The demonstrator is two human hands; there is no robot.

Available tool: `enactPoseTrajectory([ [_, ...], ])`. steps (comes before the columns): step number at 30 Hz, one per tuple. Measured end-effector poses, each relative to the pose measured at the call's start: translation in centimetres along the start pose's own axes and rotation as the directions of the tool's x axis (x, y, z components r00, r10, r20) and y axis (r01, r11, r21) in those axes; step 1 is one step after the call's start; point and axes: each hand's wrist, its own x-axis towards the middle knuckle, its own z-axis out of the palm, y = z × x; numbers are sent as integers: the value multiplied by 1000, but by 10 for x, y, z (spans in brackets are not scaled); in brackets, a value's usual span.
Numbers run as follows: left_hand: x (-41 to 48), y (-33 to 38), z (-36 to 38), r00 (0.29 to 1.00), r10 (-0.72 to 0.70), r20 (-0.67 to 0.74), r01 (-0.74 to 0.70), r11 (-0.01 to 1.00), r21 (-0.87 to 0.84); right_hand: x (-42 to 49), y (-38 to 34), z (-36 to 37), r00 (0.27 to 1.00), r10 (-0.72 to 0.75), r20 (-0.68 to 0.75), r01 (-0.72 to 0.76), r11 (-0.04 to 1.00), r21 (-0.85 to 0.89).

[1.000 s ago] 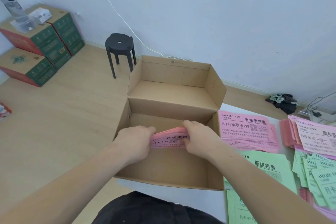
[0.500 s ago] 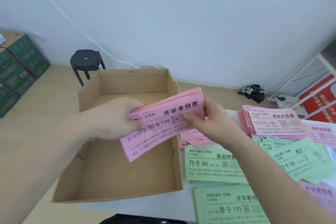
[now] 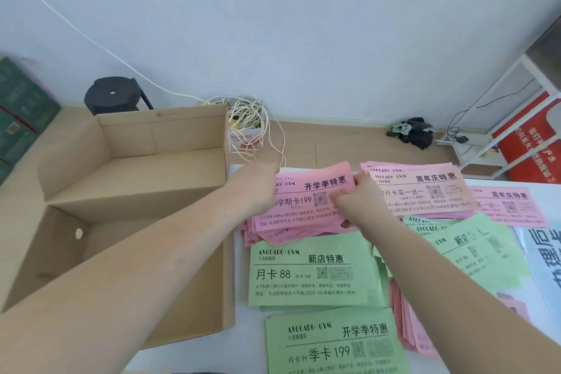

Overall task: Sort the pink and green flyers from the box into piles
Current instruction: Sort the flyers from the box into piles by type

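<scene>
Pink flyer bundle over the pink pile

Left hand (image 3: 258,188) and right hand (image 3: 358,200) each grip an end of the pink flyers (image 3: 312,200), right above the pink pile (image 3: 273,234) beside the cardboard box (image 3: 127,179).

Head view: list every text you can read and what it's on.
"开学季特惠", "学期卡199": held pink flyers.
"周年庆特惠", "月卡买一送一": pink pile.
"AVOCADO·GYM", "新店特惠", "月卡 88": upper green flyer.
"AVOCADO·GYM", "开学季特惠", "月卡99 季卡 199": lower green flyer.
Fine print, red banner and white sheet: blurred or cut off, unreadable.
</scene>
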Motion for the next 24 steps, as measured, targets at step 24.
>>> enactPoseTrajectory([
  [24,-169,-201,-59,786,-497,-367,274,813,-514,-65,-105,141,947,-171,272,172,985,18],
])
